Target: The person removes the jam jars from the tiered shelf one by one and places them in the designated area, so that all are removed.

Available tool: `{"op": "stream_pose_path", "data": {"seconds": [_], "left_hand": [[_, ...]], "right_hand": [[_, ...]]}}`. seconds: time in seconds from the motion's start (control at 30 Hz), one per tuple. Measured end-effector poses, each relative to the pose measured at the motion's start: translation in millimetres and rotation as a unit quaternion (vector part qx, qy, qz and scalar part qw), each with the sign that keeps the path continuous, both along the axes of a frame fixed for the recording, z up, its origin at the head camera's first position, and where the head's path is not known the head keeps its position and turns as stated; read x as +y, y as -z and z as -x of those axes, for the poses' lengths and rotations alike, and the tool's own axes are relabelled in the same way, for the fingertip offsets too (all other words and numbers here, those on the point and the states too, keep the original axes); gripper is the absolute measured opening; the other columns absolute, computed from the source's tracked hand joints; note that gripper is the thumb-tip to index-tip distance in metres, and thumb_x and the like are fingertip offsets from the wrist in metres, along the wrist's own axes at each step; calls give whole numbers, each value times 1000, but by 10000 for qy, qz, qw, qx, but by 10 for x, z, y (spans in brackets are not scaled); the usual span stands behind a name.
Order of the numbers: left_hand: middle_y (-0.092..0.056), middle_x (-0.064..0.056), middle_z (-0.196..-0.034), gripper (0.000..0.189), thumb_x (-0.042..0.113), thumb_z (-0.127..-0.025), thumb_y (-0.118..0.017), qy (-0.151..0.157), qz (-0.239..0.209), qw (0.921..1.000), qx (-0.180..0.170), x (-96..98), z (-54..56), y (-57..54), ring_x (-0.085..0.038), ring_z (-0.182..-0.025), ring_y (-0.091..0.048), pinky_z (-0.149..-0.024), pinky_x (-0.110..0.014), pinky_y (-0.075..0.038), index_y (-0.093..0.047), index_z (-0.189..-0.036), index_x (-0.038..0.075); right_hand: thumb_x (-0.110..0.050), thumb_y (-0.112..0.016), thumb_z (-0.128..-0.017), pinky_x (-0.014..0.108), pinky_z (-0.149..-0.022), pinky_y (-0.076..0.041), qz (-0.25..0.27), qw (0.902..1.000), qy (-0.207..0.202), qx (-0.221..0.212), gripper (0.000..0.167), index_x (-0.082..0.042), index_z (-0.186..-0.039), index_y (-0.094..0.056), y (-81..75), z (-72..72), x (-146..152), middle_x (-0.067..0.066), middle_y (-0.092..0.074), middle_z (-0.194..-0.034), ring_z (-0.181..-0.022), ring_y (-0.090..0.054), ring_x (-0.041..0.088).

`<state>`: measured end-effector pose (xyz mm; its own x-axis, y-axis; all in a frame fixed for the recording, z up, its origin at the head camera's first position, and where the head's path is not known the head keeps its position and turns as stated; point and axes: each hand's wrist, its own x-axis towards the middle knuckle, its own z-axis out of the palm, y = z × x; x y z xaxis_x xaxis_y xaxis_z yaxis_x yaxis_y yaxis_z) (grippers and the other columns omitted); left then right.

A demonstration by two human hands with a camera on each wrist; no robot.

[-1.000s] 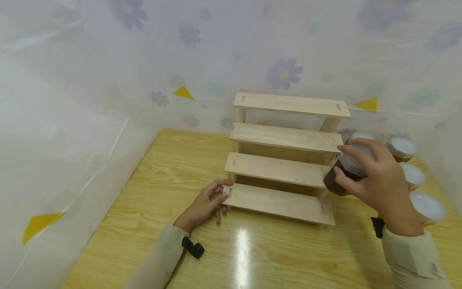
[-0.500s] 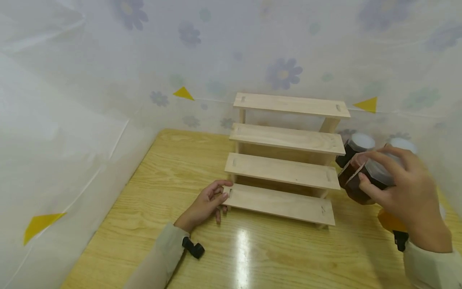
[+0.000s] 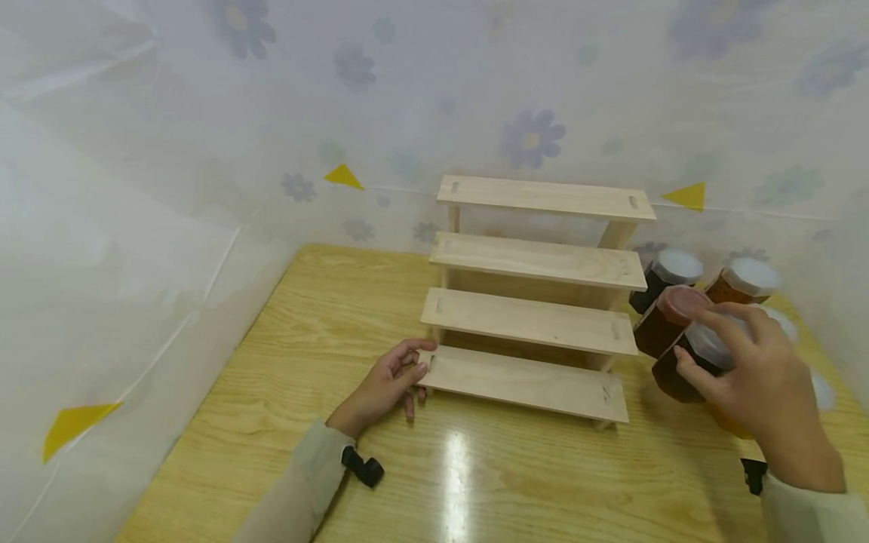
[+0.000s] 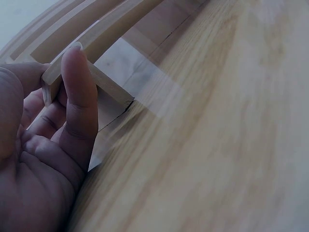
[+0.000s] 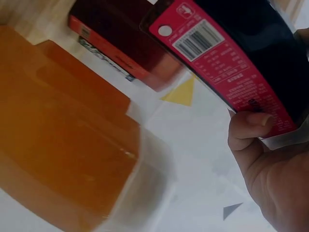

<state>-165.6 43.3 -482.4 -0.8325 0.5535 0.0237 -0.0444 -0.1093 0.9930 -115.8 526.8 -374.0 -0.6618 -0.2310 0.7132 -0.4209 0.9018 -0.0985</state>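
Observation:
My right hand point(image 3: 760, 369) grips a dark jar point(image 3: 689, 369) by its translucent lid, thumb on one side and fingers on the other. In the right wrist view the jar's red label point(image 5: 212, 53) with a barcode faces the camera. The jar is to the right of a four-tier wooden display stand point(image 3: 523, 381), beside a reddish-brown jar point(image 3: 668, 320) that it partly overlaps. My left hand point(image 3: 387, 385) pinches the left end of the stand's lowest shelf, with the thumb on top, as the left wrist view also shows.
Behind stand another dark jar point(image 3: 668, 279) and an amber jar point(image 3: 740, 280) with whitish lids. More lidded jars are partly hidden by the right hand, one orange point(image 5: 72, 140). A patterned sheet point(image 3: 407, 90) hangs close behind the stand and the wood-grain table point(image 3: 285, 362).
The right hand has carried the dark jar from beside the stand's shelves rightward, then slightly toward me. The reddish-brown jar and the rear dark jar have come into view. The left hand stays put.

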Motion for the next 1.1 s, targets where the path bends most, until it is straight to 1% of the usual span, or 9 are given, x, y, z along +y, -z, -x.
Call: {"op": "stream_pose_path", "data": {"seconds": [0.23, 0.33, 0.4, 0.47, 0.6, 0.77, 0.93, 1.1], "left_hand": [[-48, -11, -97, 41, 14, -111, -52, 16, 10, 10000, -2, -2, 4, 16, -22, -71, -67, -43, -33, -59, -45, -151, 6], [-48, -11, -97, 41, 14, -111, -52, 22, 3, 10000, -3, -4, 4, 18, -22, -71, -67, -43, -34, -59, -45, -151, 7], [-49, -12, -96, 41, 15, -111, -52, 21, -8, 10000, -2, -5, 6, 22, -22, -71, -67, -43, -33, -59, -45, -150, 7], [-49, -11, -96, 41, 14, -111, -52, 20, -23, 10000, -2, -8, 7, 26, -21, -71, -67, -43, -33, -59, -45, -150, 7], [-49, -11, -97, 41, 13, -111, -52, 17, -37, 10000, -19, -9, 4, 32, -20, -71, -66, -43, -31, -59, -45, -150, 5], [-49, -10, -97, 41, 14, -111, -52, 22, -10, 10000, -36, -7, -3, 28, -20, -71, -66, -43, -31, -59, -45, -150, 7], [-49, -10, -96, 40, 14, -111, -52, -3, 2, 10000, -19, -6, 4, 12, -22, -72, -67, -43, -32, -59, -46, -150, 8], [-48, -10, -96, 40, 14, -111, -52, -6, 18, 10000, -15, -12, 11, 7, -23, -73, -68, -43, -33, -59, -46, -150, 8]], "right_hand": [[-73, -42, -96, 63, -53, -46, 10, 9998, 113, -166, 81, 0, -120, -69, 195, -6, 87, 33, -59, -115, -90, -56, 51], [-73, -42, -96, 63, -55, -46, 36, 9998, 53, -214, 81, 0, -120, -68, 253, 4, 103, 33, -58, -116, -90, -56, 52], [-73, -43, -96, 61, -55, -46, 39, 9998, -24, -219, 81, 0, -118, -68, 286, 16, 105, 32, -59, -115, -89, -57, 51], [-72, -44, -97, 58, -58, -46, 64, 9996, -121, -234, 80, 2, -116, -69, 315, 28, 105, 32, -59, -115, -90, -58, 51], [-73, -43, -97, 58, -55, -47, 60, 9994, -142, -308, 80, 1, -115, -69, 375, 32, 101, 31, -59, -114, -91, -58, 49], [-74, -43, -97, 60, -51, -48, 16, 9990, -135, -426, 80, -1, -116, -68, 430, 13, 103, 30, -57, -114, -90, -56, 47], [-73, -42, -98, 55, -56, -47, -53, 9991, -173, -379, 80, 1, -116, -68, 451, 9, 105, 30, -58, -113, -91, -57, 45], [-74, -42, -98, 58, -57, -49, 2, 9991, -153, -390, 81, 1, -115, -68, 471, 9, 116, 31, -58, -114, -93, -57, 47]]}}
